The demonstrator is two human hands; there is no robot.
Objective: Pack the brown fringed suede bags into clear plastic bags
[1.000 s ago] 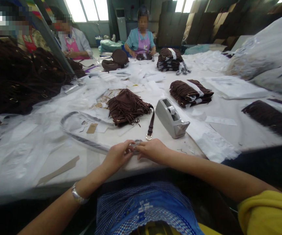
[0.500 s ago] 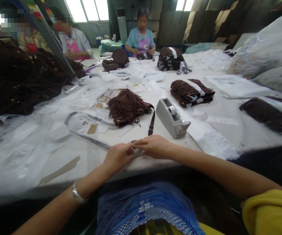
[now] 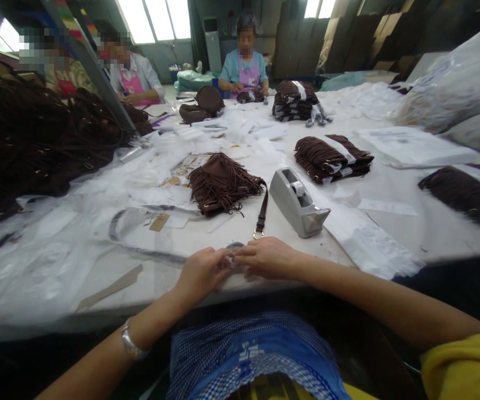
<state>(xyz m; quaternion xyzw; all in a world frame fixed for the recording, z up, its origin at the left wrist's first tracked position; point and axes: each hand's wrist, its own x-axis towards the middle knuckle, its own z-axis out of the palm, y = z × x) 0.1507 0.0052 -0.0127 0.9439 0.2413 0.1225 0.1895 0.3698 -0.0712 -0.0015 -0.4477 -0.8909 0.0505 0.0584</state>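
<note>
My left hand (image 3: 201,270) and my right hand (image 3: 266,256) meet at the near edge of the table (image 3: 173,233), fingertips pinched together on the end of a long thin strap (image 3: 140,251) wrapped in clear film. The strap loops away to the left across the table. Just beyond my hands lies a brown fringed bag (image 3: 222,183) with its strap and metal ring (image 3: 260,221) pointing toward me. What exactly sits between my fingertips is hidden.
A grey tape dispenser (image 3: 298,203) stands right of the bag. Stacks of brown fringed bags (image 3: 329,156) lie farther right and back. Dark bags are heaped at left (image 3: 31,144). White paper and plastic sheets cover the table. Three people sit at the far side.
My hands have stayed together on the strap end, with small finger shifts. The view has drifted slightly so everything sits a little to the right.
</note>
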